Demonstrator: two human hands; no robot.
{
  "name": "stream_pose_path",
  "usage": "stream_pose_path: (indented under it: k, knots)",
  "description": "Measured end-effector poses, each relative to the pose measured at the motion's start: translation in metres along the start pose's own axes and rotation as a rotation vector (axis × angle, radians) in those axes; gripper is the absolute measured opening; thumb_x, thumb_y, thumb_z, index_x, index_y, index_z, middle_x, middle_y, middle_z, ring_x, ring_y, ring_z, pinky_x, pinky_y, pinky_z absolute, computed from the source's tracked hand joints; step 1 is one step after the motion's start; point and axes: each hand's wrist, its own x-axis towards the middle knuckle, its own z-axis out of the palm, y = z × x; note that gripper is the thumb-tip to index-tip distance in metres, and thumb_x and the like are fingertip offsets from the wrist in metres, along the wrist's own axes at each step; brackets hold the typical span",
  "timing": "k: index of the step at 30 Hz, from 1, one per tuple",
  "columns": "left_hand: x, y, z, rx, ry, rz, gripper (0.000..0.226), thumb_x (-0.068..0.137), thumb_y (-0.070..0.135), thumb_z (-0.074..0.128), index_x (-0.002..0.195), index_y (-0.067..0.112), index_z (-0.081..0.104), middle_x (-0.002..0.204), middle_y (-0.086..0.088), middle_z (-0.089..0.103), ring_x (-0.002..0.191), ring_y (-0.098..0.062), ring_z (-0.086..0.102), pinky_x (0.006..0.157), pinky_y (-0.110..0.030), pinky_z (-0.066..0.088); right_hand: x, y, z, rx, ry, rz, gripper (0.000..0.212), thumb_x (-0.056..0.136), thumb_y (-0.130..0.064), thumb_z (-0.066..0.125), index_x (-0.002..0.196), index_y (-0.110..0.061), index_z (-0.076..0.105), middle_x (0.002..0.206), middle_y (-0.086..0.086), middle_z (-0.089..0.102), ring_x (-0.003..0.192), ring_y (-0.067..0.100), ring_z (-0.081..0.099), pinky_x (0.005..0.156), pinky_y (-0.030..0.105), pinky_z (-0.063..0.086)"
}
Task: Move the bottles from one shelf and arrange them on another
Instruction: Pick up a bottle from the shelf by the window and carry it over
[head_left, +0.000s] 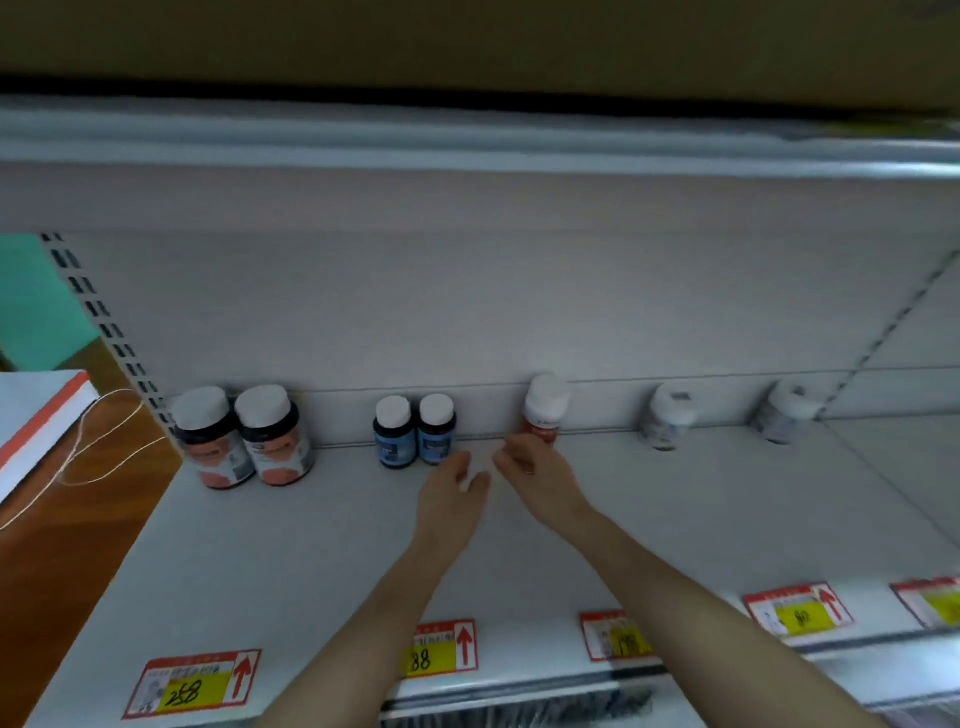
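On the white shelf (311, 545), bottles stand along the back wall. Two large dark bottles with pink labels (244, 436) are at the left. Two small blue-labelled bottles (414, 431) stand in the middle. A red-labelled white-capped bottle (544, 408) stands right of them. Two blurred white bottles (667, 415) (787, 413) follow to the right. My left hand (452, 491) hovers just in front of the blue bottles, fingers relaxed and holding nothing. My right hand (537, 475) reaches out just in front of the red-labelled bottle, fingers loosely curled, holding nothing.
Red-and-yellow price tags (439, 649) line the shelf's front edge. Another shelf (467, 150) overhangs above. At the left are a slotted upright (104, 322), a wooden surface with a thin wire (98, 447) and a white box with an orange stripe (41, 421).
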Motion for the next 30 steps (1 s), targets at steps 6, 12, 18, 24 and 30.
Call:
stream_pose_path:
  k: [6,12,18,24,30]
  knots:
    - [-0.026,0.062,0.059,-0.021,-0.095,0.159,0.036,0.089,0.015,0.052,0.123,0.003,0.051,0.129,-0.013,0.055,0.118,-0.024,0.052,0.094,-0.023,0.036,-0.043,0.029,-0.091,-0.049,0.152,0.085,0.035,0.09,-0.027,0.055,0.113,-0.001,0.059,0.117,0.016,0.064,0.109,0.026,0.06,0.095,0.027,0.042]
    - [-0.064,0.14,0.16,-0.045,-0.228,0.31,0.023,0.089,0.015,0.052,0.111,0.01,0.055,0.117,-0.009,0.058,0.116,-0.024,0.053,0.08,-0.02,0.033,-0.093,0.079,-0.217,-0.066,0.401,0.174,0.034,0.088,-0.024,0.058,0.112,0.0,0.061,0.116,0.018,0.065,0.111,0.029,0.059,0.09,0.025,0.039]
    - [-0.12,0.224,0.294,-0.14,-0.342,0.373,0.033,0.083,0.016,0.058,0.113,0.002,0.057,0.119,-0.015,0.06,0.11,-0.024,0.057,0.089,-0.025,0.039,-0.163,0.149,-0.362,-0.05,0.538,0.197,0.035,0.088,-0.02,0.059,0.117,0.001,0.058,0.116,0.019,0.064,0.108,0.026,0.06,0.079,0.011,0.036]
    - [-0.182,0.295,0.42,-0.196,-0.519,0.434,0.042,0.085,0.004,0.055,0.126,-0.003,0.048,0.131,-0.018,0.053,0.12,-0.026,0.052,0.095,-0.023,0.034,-0.235,0.22,-0.489,0.0,0.7,0.269,0.039,0.088,-0.026,0.059,0.12,-0.004,0.055,0.111,0.009,0.062,0.097,0.012,0.055,0.075,0.01,0.035]
    - [-0.214,0.346,0.522,-0.16,-0.643,0.493,0.042,0.085,0.012,0.057,0.125,0.001,0.049,0.129,-0.015,0.055,0.117,-0.025,0.053,0.094,-0.025,0.035,-0.274,0.283,-0.572,0.068,0.838,0.321,0.037,0.087,-0.028,0.06,0.117,-0.006,0.057,0.109,0.007,0.062,0.098,0.012,0.056,0.09,0.027,0.047]
